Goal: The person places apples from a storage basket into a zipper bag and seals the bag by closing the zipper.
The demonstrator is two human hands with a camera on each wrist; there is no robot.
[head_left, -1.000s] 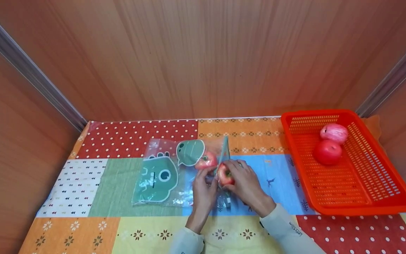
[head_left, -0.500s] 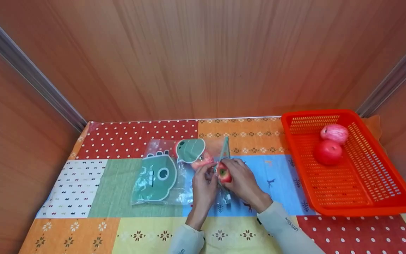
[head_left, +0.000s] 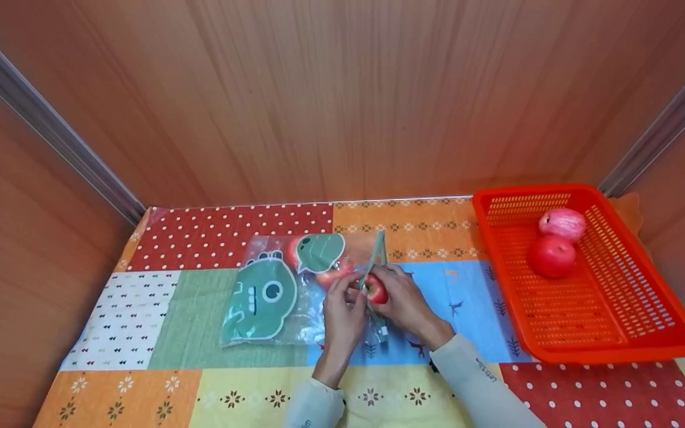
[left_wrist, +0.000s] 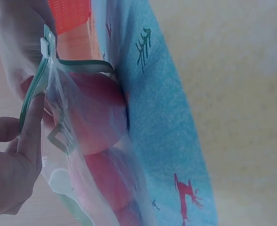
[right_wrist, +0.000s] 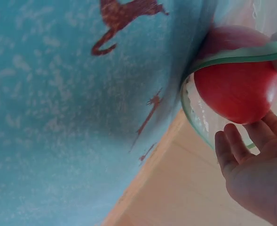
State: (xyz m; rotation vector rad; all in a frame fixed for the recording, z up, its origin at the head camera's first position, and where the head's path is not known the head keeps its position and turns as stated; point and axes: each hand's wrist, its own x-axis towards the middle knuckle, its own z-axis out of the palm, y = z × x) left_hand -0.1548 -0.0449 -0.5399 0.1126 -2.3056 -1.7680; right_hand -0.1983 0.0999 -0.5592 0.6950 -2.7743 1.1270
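A clear zip bag with a green cartoon print lies flat, its green-edged mouth facing right. My left hand pinches one lip of that mouth between thumb and fingers, as the left wrist view shows. With my right hand I hold a red apple at the opening. In the right wrist view this apple is partly inside the bag, the green rim crossing over it. More apples show through the plastic, partly hidden by the print. A small slider sits on the zip edge.
A red plastic basket stands at the right with a red apple and a pink streaked apple inside. A patchwork cloth covers the table. Wooden panels rise behind and at both sides.
My right hand has pushed its apple leftward into the bag's mouth. The apples inside have shifted left, further under the print. My left hand has stayed at the bag's edge.
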